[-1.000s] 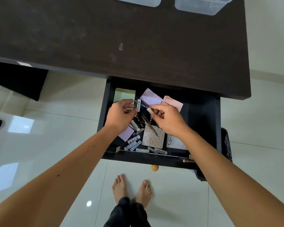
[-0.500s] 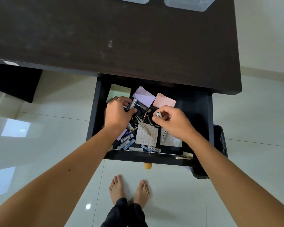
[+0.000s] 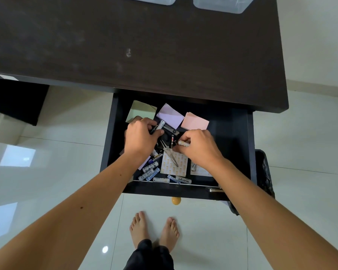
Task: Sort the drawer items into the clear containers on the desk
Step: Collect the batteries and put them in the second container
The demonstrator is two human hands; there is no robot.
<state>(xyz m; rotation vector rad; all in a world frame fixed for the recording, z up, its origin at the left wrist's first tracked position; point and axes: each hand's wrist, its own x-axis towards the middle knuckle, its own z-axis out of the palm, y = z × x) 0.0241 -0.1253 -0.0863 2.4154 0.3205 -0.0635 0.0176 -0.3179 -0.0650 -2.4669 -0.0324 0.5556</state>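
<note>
While both hands work inside the open drawer, this is how the things lie.

Left hand (image 3: pixel 140 136): fingers curled round a white battery (image 3: pixel 158 127), whose top end sticks out above the thumb, pointing toward the far side of the drawer.

Right hand (image 3: pixel 198 146): fingertips pinch a second white battery (image 3: pixel 183 143) lying roughly level, its gold end pointing toward the left hand.

Black battery (image 3: pixel 172 141): stands just beside the gold end of the pinched one, between the two hands; whether a finger touches it I cannot tell.

Drawer (image 3: pixel 240 145): dark, pulled out from under the desk, with a small yellow knob (image 3: pixel 176 200) on its front.

Scissors (image 3: pixel 169 151): black handles lie between the hands, blades pointing toward the drawer front across a patterned card (image 3: pixel 181 166).

Loose batteries (image 3: pixel 149 172): several white and blue ones lie along the near edge of the drawer, beneath the left wrist; one carries printed lettering (image 3: pixel 182 179).

Paper notes: a greenish one (image 3: pixel 142 110) at the far left, a lilac one (image 3: pixel 170 114) in the middle, a pink one (image 3: pixel 195 121) to its right, all at the back of the drawer.

Desk (image 3: pixel 125 36): dark top, with two clear containers at its far edge, one (image 3: pixel 154 0) left and one (image 3: pixel 222 4) right, both cut off by the frame.

Floor (image 3: pixel 300 172): glossy pale tiles, the person's bare feet (image 3: pixel 154 228) below the drawer, and a black bin (image 3: pixel 264 172) just right of it.
</note>
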